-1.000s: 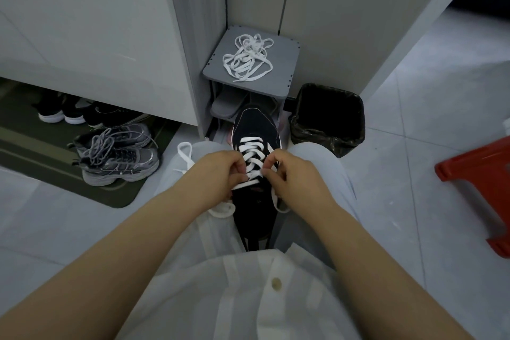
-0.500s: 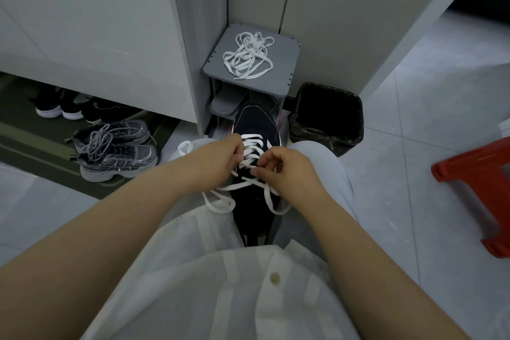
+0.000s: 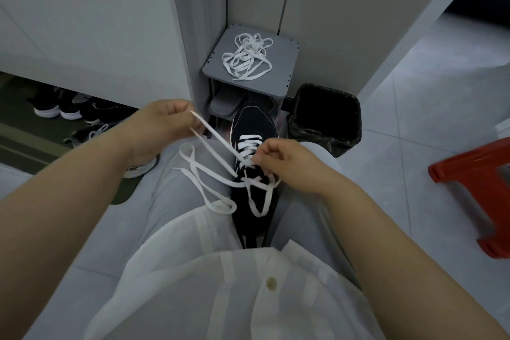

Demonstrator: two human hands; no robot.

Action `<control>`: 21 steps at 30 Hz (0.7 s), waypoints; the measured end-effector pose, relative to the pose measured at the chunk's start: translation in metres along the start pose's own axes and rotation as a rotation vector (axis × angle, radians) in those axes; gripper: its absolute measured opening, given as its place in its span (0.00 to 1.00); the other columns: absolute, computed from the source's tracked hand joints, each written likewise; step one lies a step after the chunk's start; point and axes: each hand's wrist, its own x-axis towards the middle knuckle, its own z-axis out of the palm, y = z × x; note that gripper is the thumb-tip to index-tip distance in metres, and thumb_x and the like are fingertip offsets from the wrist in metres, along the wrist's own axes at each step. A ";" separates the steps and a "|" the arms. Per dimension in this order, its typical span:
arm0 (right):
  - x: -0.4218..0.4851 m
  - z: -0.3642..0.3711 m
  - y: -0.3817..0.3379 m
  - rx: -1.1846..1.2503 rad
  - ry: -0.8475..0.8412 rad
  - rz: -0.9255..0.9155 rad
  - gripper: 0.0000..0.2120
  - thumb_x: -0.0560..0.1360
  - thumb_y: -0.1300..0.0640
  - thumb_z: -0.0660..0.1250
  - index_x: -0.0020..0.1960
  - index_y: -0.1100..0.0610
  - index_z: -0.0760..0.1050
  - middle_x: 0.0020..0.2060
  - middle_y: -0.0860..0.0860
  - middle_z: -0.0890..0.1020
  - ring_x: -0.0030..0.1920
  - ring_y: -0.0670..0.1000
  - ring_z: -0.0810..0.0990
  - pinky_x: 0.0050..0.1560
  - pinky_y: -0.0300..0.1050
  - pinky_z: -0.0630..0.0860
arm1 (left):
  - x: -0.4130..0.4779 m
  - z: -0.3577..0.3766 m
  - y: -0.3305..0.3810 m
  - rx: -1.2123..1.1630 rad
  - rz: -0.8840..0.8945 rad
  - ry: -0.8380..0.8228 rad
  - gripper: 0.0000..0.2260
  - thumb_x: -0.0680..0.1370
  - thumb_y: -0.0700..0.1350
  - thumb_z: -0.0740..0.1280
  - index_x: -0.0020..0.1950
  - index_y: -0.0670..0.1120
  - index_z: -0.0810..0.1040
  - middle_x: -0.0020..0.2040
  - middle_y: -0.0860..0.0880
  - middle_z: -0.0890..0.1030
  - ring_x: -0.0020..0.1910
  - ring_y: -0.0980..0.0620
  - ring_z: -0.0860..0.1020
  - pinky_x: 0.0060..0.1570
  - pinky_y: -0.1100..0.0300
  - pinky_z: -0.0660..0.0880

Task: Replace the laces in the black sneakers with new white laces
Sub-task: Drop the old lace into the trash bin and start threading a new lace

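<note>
A black sneaker (image 3: 254, 124) lies between my knees, toe pointing away, with a white lace (image 3: 218, 144) threaded through its lower eyelets. My left hand (image 3: 162, 124) is up and to the left of the shoe, pinching one end of that lace and holding it taut. My right hand (image 3: 284, 166) rests on the shoe's tongue area, fingers closed on the lace at the eyelets. Loose loops of the lace hang over my left thigh and the shoe's collar. A second white lace (image 3: 245, 58) lies in a tangle on a small grey shelf top (image 3: 281, 64).
A black lined bin (image 3: 325, 116) stands right of the shoe. A red plastic stool (image 3: 480, 190) is at the right edge. Other sneakers (image 3: 58, 110) sit under the cabinet at the left on a dark mat. Grey slippers (image 3: 226, 102) fill the shelf below.
My left hand has drawn away from the shoe, up and to the left, pulling a length of lace out through an eyelet. My right hand stayed at the eyelets.
</note>
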 end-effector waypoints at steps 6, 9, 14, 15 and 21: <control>-0.011 -0.038 0.014 -0.132 0.092 -0.029 0.07 0.71 0.51 0.70 0.38 0.53 0.80 0.27 0.49 0.72 0.30 0.45 0.68 0.36 0.40 0.66 | 0.002 -0.017 -0.009 0.410 0.016 -0.020 0.10 0.73 0.38 0.69 0.34 0.45 0.72 0.27 0.49 0.70 0.23 0.58 0.66 0.26 0.70 0.67; -0.009 -0.048 0.031 -0.369 0.257 -0.035 0.03 0.69 0.52 0.73 0.37 0.49 0.82 0.29 0.47 0.71 0.31 0.46 0.68 0.38 0.42 0.66 | 0.002 -0.041 -0.013 0.785 0.156 0.080 0.11 0.70 0.38 0.73 0.43 0.51 0.73 0.39 0.49 0.75 0.34 0.54 0.72 0.35 0.62 0.68; -0.007 -0.030 0.038 -0.653 0.320 -0.144 0.08 0.69 0.47 0.72 0.47 0.47 0.83 0.43 0.46 0.73 0.47 0.49 0.71 0.56 0.49 0.68 | 0.005 -0.025 -0.024 0.781 0.307 -0.105 0.07 0.69 0.56 0.72 0.44 0.66 0.79 0.60 0.56 0.69 0.64 0.56 0.65 0.61 0.51 0.66; -0.007 -0.023 0.037 -0.697 0.293 -0.138 0.09 0.69 0.46 0.71 0.47 0.47 0.83 0.49 0.47 0.73 0.52 0.50 0.69 0.60 0.48 0.65 | 0.006 -0.014 -0.029 0.850 0.321 -0.110 0.06 0.68 0.63 0.68 0.44 0.68 0.78 0.64 0.56 0.67 0.67 0.51 0.63 0.64 0.46 0.63; -0.009 -0.028 0.039 -0.251 0.578 -0.193 0.09 0.72 0.58 0.70 0.40 0.45 0.80 0.54 0.49 0.77 0.56 0.51 0.73 0.58 0.33 0.66 | 0.011 0.030 -0.051 0.944 0.278 -0.090 0.18 0.63 0.68 0.56 0.41 0.63 0.80 0.67 0.56 0.68 0.67 0.48 0.59 0.63 0.54 0.56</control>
